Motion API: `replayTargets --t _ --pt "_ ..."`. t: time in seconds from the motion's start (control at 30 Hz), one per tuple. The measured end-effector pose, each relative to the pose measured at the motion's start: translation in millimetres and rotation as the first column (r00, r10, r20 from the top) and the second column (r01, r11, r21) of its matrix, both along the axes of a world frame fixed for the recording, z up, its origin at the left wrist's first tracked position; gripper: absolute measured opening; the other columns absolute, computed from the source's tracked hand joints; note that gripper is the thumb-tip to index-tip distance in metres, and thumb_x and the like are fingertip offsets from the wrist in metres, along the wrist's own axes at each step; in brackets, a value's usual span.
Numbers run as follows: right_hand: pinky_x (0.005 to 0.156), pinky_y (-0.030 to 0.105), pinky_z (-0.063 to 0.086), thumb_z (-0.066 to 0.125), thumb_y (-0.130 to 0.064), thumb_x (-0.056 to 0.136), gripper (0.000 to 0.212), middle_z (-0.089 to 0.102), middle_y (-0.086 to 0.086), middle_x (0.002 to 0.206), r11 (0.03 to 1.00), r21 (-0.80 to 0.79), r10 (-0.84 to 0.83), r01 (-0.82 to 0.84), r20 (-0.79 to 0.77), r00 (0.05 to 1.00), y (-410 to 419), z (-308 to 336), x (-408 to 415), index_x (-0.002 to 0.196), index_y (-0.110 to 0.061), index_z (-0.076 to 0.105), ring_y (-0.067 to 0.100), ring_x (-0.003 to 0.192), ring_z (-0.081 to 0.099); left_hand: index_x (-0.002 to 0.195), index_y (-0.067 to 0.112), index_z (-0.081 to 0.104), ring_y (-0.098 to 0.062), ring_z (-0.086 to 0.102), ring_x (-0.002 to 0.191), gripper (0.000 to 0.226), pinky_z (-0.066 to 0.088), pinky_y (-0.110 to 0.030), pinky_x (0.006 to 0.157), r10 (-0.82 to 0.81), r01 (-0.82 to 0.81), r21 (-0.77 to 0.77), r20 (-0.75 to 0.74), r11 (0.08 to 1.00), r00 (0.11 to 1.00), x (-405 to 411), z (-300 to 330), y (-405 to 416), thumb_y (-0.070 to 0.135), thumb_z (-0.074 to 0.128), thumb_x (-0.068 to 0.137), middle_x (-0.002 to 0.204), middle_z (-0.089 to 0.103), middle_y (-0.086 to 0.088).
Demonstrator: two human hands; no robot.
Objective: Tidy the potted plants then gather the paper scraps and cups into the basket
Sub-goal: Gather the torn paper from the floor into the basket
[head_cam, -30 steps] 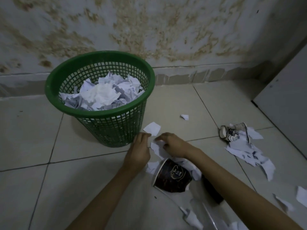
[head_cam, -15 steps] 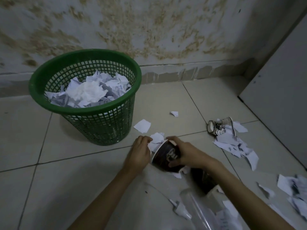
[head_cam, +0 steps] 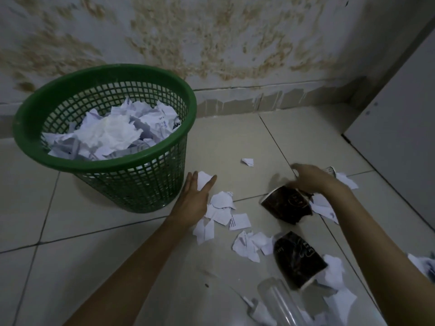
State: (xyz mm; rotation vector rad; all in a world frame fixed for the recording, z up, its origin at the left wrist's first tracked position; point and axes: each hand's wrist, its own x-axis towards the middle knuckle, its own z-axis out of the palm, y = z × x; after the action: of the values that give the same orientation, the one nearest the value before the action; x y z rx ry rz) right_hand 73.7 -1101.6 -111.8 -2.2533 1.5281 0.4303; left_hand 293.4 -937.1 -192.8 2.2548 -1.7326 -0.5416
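Note:
A green mesh basket [head_cam: 141, 184] stands on the tiled floor at the left, filled with crumpled paper [head_cam: 113, 132]. My left hand [head_cam: 195, 196] lies flat beside it, its straight fingers touching a white scrap [head_cam: 204, 180]. My right hand [head_cam: 308, 178], blurred, grips a dark paper cup [head_cam: 286, 204] just above the floor, its mouth facing left. A second dark cup [head_cam: 299, 257] lies on its side nearer me, and a clear plastic cup [head_cam: 277, 300] lies below it. Several paper scraps [head_cam: 223, 208] are scattered between my hands.
A lone scrap [head_cam: 247, 161] lies farther out. Part of another cup [head_cam: 330, 170] and more torn paper [head_cam: 346, 181] show behind my right hand. A white panel [head_cam: 400, 137] closes the right side, and a stained wall [head_cam: 235, 43] runs along the back.
My right hand has carried the dark cup up and to the right, uncovering a second dark cup. My left hand has slid forward onto the scrap by the basket.

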Motion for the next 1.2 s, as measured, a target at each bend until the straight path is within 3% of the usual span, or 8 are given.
replayTargets --t 0.17,0.47,0.53,0.6,0.63,0.73,0.9,1.2 --pt "0.102 0.033 0.032 0.04 -0.006 0.094 0.046 0.039 0.023 0.14 0.981 -0.05 0.19 -0.185 0.125 0.974 -10 -28 80 0.14 0.0 0.033 0.033 0.13 0.038 0.148 0.031 0.001 -0.028 -0.014 0.145 0.069 0.0 -0.031 0.118 -0.044 0.04 0.085 0.044 0.996 0.998 -3 -12 -4 -0.002 0.028 0.095 0.156 -0.014 -0.016" --pt "0.104 0.048 0.031 0.053 -0.012 0.089 0.049 0.031 0.023 0.139 0.905 -0.031 0.425 -0.424 0.008 0.905 50 -55 91 0.133 0.003 0.035 0.037 0.129 0.032 0.148 0.027 0.014 -0.025 -0.01 0.146 0.068 -0.009 -0.029 0.117 -0.186 0.188 -0.005 0.127 0.982 0.974 -16 -26 16 -0.001 0.034 0.09 0.157 -0.01 -0.012" --pt "0.107 0.047 0.028 0.052 -0.012 0.091 0.046 0.03 0.021 0.142 0.869 0.04 0.493 -0.494 0.025 0.87 75 -50 77 0.133 -0.001 0.038 0.034 0.133 0.03 0.146 0.019 0.026 -0.03 0.005 0.146 0.065 0.003 -0.032 0.119 -0.217 0.231 -0.101 0.134 0.968 0.967 -25 -20 29 -0.004 0.043 0.087 0.156 0.005 -0.019" --pt "0.108 0.043 0.03 0.05 -0.01 0.092 0.042 0.032 0.019 0.142 0.836 0.111 0.533 -0.537 0.068 0.844 95 -44 62 0.133 -0.003 0.041 0.031 0.134 0.031 0.125 0.0 0.056 -0.042 0.047 0.125 0.063 0.041 -0.044 0.102 -0.274 0.311 -0.251 0.173 0.917 0.946 -32 -15 40 -0.014 0.067 0.064 0.134 0.046 -0.032" --pt "0.107 0.04 0.031 0.047 -0.008 0.092 0.042 0.033 0.018 0.142 0.833 0.143 0.524 -0.535 0.111 0.845 103 -40 54 0.134 -0.003 0.041 0.031 0.134 0.031 0.11 -0.007 0.064 -0.041 0.059 0.111 0.057 0.05 -0.043 0.09 -0.3 0.346 -0.337 0.18 0.876 0.937 -33 -16 45 -0.017 0.072 0.055 0.117 0.06 -0.031" --pt "0.112 0.031 0.014 0.037 0.001 0.093 0.058 0.019 0.015 0.154 0.903 0.15 0.355 -0.402 0.265 0.897 130 -27 29 0.147 -0.006 0.017 0.028 0.143 0.015 0.102 -0.018 0.062 -0.028 0.048 0.109 0.026 0.031 -0.02 0.105 -0.299 0.29 -0.491 0.061 0.822 0.952 -34 -5 65 0.001 0.049 0.09 0.107 0.063 -0.032" --pt "0.117 0.04 0.002 0.032 -0.004 0.095 0.066 -0.011 0.023 0.154 0.976 0.178 0.092 -0.127 0.194 0.977 188 -34 -5 0.148 -0.006 -0.009 0.039 0.143 -0.01 0.114 0.002 0.057 -0.026 0.044 0.113 0.033 0.033 -0.02 0.092 0.218 -0.292 -0.342 -0.238 0.893 0.946 -37 -2 103 -0.005 0.056 0.081 0.117 0.053 -0.016" --pt "0.115 0.051 0.0 0.043 -0.018 0.096 0.078 -0.013 0.031 0.151 0.972 0.236 -0.004 -0.016 0.084 0.996 195 -40 -4 0.145 -0.001 -0.015 0.049 0.138 -0.013 0.129 0.007 0.047 -0.023 0.049 0.112 0.045 0.034 -0.014 0.091 0.138 -0.17 -0.088 -0.293 0.981 0.946 -47 -5 104 0.006 0.06 0.086 0.123 0.043 -0.011"
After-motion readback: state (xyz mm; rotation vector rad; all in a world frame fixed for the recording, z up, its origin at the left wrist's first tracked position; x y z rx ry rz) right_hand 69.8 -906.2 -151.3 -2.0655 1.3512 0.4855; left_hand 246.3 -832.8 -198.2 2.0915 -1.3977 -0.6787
